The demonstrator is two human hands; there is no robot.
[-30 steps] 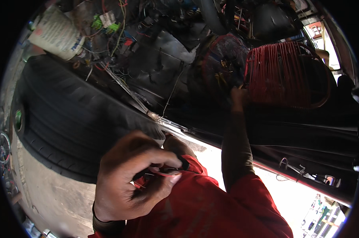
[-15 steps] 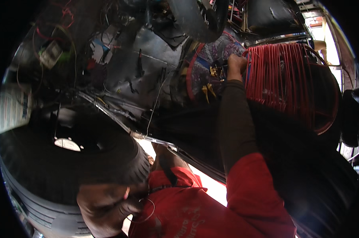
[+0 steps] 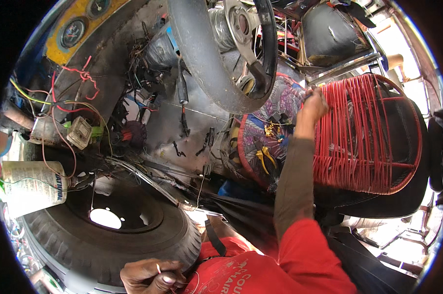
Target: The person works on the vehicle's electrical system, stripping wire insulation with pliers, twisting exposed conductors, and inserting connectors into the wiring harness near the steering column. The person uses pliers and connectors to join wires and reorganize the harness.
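My right hand (image 3: 313,105) reaches out over the seat, beside the backrest wound with red cord (image 3: 353,132). Its fingers are closed around something small and dark that I cannot make out. Below it, on the patterned seat cushion (image 3: 260,132), lie yellow-handled pliers (image 3: 265,159) and a cluster of small gold-coloured pieces (image 3: 272,130). Low on the left, my left hand (image 3: 152,277) is closed in a pinch in front of the tyre (image 3: 167,235). A small pale tip shows between its fingers, and a thin wire (image 3: 197,283) curves close by, over my red shirt.
A steering wheel (image 3: 202,59) hangs over the far side of the seat. Loose coloured wires (image 3: 84,76) and a yellow gauge panel (image 3: 59,46) are at the upper left. A white printed container (image 3: 33,183) stands by the tyre. Another black seat (image 3: 334,36) is at the back right.
The view has tilted, bringing the gauges and more of the steering wheel into sight. My right hand remains at the seat; my left hand appears lower, still in a pinch.
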